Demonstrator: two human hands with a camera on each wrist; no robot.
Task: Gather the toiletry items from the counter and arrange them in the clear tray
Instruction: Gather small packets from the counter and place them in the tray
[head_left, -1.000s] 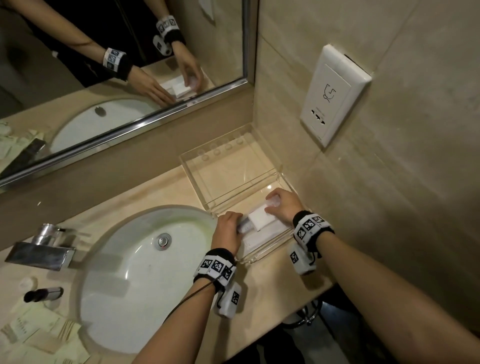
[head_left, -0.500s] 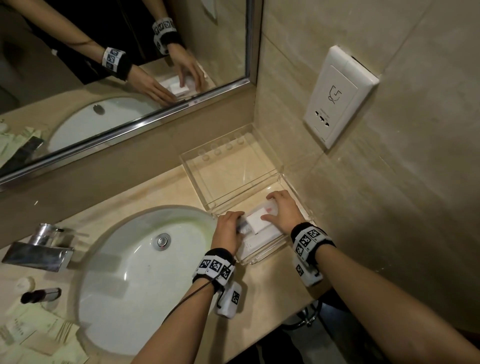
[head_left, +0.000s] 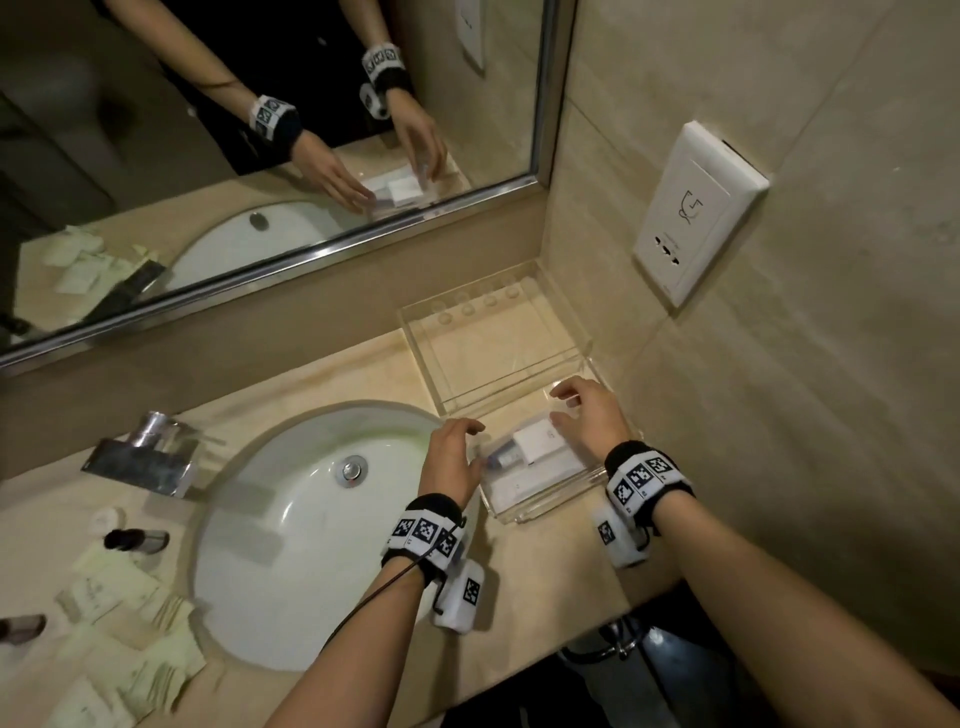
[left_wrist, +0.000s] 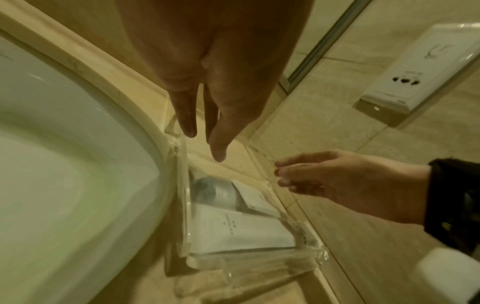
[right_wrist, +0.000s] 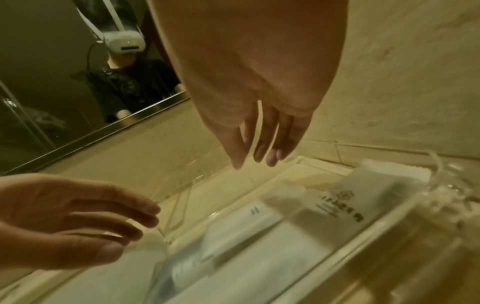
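Note:
The clear tray stands on the counter in the corner, right of the sink. Its front compartment holds a small white box, a small bottle and a long white packet. My left hand hovers at the tray's left edge with its fingers relaxed and empty. Over the tray's right side, my right hand is also loose and holds nothing. The left wrist view shows the bottle and packet below my left fingers. The right wrist view is blurred over the items.
The white sink and chrome faucet lie to the left. A dark-capped bottle and several pale packets sit at the far left. A wall socket and mirror bound the corner.
Both hands have lifted off the items in the tray. The right hand has let go of the small white box, which now lies in the front compartment.

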